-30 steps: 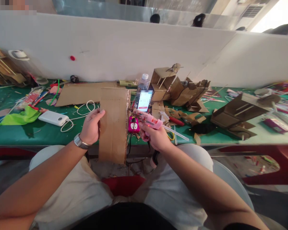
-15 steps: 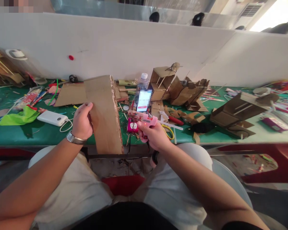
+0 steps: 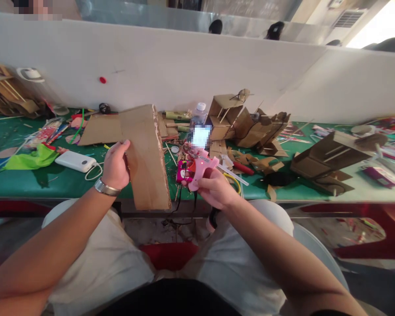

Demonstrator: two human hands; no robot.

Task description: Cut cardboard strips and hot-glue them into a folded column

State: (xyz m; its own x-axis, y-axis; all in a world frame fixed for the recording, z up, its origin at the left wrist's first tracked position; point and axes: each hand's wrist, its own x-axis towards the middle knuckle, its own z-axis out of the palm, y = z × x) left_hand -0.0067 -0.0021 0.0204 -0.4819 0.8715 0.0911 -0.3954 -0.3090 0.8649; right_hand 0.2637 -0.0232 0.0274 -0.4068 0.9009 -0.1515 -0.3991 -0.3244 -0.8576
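Observation:
My left hand (image 3: 117, 164) grips the left edge of a long brown cardboard piece (image 3: 146, 162), thumb on its near face and the other fingers hidden behind it. The piece stands tilted, its torn corrugated edge facing right. My right hand (image 3: 213, 186) is closed on a pink hot glue gun (image 3: 202, 166), whose nozzle end points left toward the cardboard, apart from it. A clear glue stick (image 3: 233, 174) sticks out of the gun's back. Behind the gun lies a magenta box with a white face print (image 3: 182, 172), partly covered by my fingers.
A lit phone (image 3: 200, 137) leans near a plastic bottle (image 3: 200, 115) at the back. Cardboard structures (image 3: 329, 160) stand on the right. A white power bank (image 3: 74, 161) and a lime green cloth (image 3: 31, 158) lie left. Scissors with yellow handles (image 3: 235, 181) are beside my right hand.
My right hand has turned the glue gun, so its handle now shows and its nozzle end sits differently. The left hand still holds the cardboard. The whole view has shifted slightly.

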